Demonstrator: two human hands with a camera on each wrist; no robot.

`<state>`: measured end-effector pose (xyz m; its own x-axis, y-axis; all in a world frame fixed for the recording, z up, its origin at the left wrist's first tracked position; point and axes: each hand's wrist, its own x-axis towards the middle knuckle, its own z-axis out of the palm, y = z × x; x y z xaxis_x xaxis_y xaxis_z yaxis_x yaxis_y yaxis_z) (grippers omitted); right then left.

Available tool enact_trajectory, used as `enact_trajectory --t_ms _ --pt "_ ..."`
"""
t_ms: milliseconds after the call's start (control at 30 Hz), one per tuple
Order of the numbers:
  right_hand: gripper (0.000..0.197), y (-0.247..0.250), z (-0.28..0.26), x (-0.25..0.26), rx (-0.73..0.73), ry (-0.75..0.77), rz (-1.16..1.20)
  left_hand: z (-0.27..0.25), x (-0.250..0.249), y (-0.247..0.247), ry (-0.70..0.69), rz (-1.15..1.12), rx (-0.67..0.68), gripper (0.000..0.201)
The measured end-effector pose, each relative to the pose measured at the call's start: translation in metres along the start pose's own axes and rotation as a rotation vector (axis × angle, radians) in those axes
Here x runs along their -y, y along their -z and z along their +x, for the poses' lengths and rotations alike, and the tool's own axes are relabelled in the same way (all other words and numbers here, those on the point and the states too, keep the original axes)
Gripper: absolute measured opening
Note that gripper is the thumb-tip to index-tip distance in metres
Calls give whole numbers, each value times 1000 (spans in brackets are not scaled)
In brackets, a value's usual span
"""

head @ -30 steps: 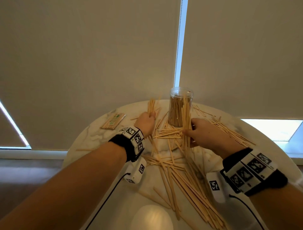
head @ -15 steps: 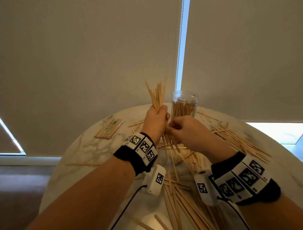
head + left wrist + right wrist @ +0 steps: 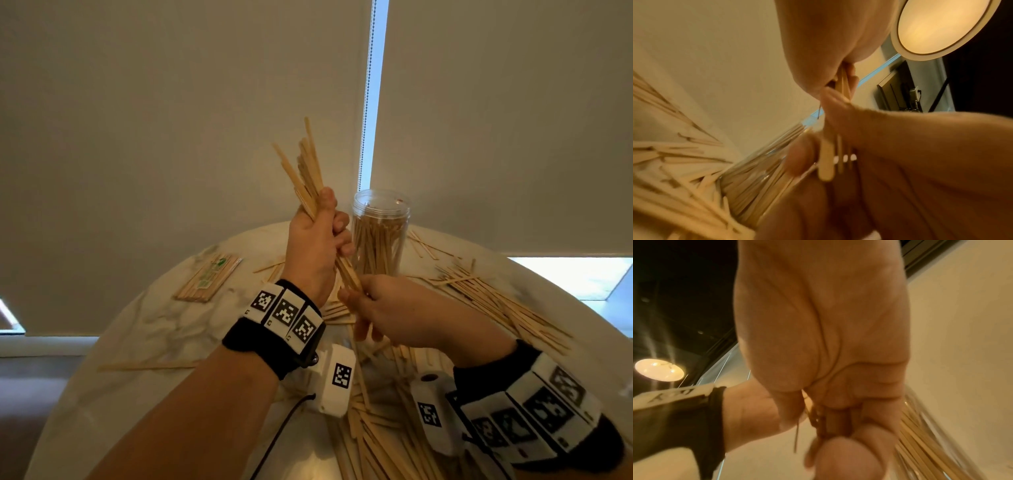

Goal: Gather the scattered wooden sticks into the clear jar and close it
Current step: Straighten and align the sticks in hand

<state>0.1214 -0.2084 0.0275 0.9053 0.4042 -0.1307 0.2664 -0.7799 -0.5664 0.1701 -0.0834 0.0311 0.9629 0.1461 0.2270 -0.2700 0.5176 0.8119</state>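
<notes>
My left hand [image 3: 318,240] grips a bundle of wooden sticks [image 3: 303,171] held upright above the table, its top fanning up and to the left. The bundle's lower ends [image 3: 826,162] stick out under the fist, and my right hand [image 3: 373,305] pinches them from below. Just right of the left hand stands the clear jar [image 3: 380,236], open at the top and about two thirds full of sticks. Loose sticks [image 3: 489,301] lie scattered over the round marble table [image 3: 154,329]. No jar lid is in view.
A wrapped pack of sticks [image 3: 209,282] lies at the table's far left. One lone stick [image 3: 147,366] rests near the left edge. More sticks [image 3: 376,442] are heaped at the front under my wrists. Window blinds [image 3: 171,120] hang close behind the table.
My left hand lifted its bundle off the table and raised it beside the jar. My right hand left the standing sticks by the jar and came to the bundle's lower ends.
</notes>
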Motion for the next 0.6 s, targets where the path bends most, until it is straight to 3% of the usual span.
enact_trajectory --t_ms 67,167,400,467,600 --pt "29 5 -3 -1 51 -29 5 2 -5 -2 -38 -23 -13 26" --pt "32 9 -1 2 -21 19 81 0 -8 -8 -33 -56 -14 31" --pt "20 26 -8 3 -83 13 -62 -8 3 -8 -31 305 194 42" --pt "23 44 -15 -1 -310 30 44 -9 2 -4 -58 417 259 38" --pt "53 73 -37 1 -798 164 385 -9 5 -2 -195 722 367 42"
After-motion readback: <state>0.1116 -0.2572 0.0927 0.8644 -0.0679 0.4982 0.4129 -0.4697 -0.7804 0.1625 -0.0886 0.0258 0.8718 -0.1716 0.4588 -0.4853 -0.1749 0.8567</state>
